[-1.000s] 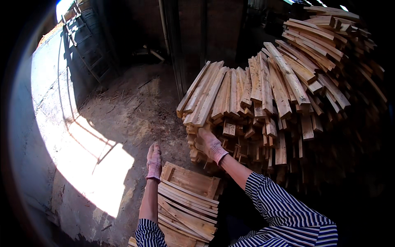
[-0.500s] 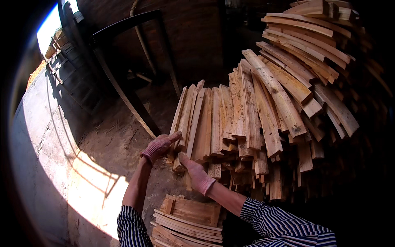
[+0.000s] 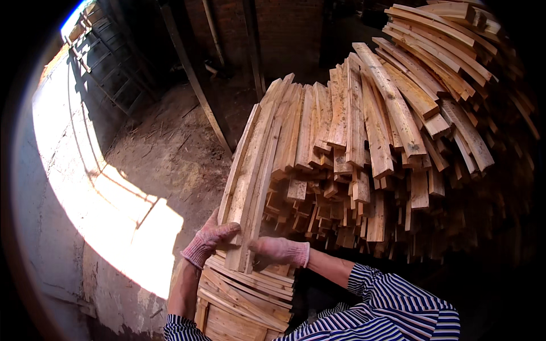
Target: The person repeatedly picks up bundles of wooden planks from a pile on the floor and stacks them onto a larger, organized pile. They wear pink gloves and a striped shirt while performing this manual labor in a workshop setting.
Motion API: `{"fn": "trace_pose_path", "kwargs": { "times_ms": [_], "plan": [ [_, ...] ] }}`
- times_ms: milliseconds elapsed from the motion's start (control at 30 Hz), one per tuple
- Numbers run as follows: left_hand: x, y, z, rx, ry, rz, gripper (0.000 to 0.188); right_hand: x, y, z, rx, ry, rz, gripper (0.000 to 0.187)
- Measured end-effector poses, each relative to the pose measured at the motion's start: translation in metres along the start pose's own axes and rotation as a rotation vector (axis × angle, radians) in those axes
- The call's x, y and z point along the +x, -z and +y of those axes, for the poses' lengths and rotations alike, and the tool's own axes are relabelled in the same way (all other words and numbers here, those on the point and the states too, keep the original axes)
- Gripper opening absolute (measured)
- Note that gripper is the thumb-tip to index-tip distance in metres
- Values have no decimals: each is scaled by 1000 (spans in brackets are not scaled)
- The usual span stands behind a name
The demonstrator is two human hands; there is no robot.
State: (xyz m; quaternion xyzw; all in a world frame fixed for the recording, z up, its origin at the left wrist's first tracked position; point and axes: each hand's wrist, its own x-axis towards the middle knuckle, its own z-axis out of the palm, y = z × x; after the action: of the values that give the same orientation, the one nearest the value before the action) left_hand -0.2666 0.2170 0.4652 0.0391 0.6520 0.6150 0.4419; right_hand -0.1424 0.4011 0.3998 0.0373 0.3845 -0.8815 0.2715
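Observation:
Several long wooden boards (image 3: pixel 250 170) are gripped together near their close ends, slanting away from me along the left edge of the large stack. My left hand (image 3: pixel 209 241), in a pinkish knit glove, closes on their left side with the thumb on top. My right hand (image 3: pixel 280 250), gloved alike, presses round their right side; its fingers are partly hidden. The boards' close ends hang over a smaller pile of thin slats (image 3: pixel 244 301) just below my hands. Beside the held boards, the big wood stack (image 3: pixel 352 125) spreads to the right in uneven layers.
A dark frame with upright posts (image 3: pixel 196 79) stands beyond the stack's left end, before a brick wall (image 3: pixel 296 34). A ladder-like rack (image 3: pixel 108 68) leans at the far left. Sunlight falls on the concrete floor (image 3: pixel 131 238) at left.
Both hands have drawn the boards toward me, off the stack's left end, so their close ends now reach over the slat pile. The view has shifted too.

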Motion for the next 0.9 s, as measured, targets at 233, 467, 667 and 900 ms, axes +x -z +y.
{"fn": "trace_pose_path", "kwargs": {
  "times_ms": [233,467,667,900],
  "plan": [
    [-111,-54,-180,87,-285,225,124,24,33,58,176,258,-60,80],
    [-218,14,-215,-130,-667,500,105,0,-104,186,-231,252,-220,79],
    [-272,32,-307,118,-554,477,68,-8,-127,267,-1156,102,-115,112],
    [-234,94,-528,633,-186,397,46,7,-98,338,-1292,-130,-58,89]
  ]
}}
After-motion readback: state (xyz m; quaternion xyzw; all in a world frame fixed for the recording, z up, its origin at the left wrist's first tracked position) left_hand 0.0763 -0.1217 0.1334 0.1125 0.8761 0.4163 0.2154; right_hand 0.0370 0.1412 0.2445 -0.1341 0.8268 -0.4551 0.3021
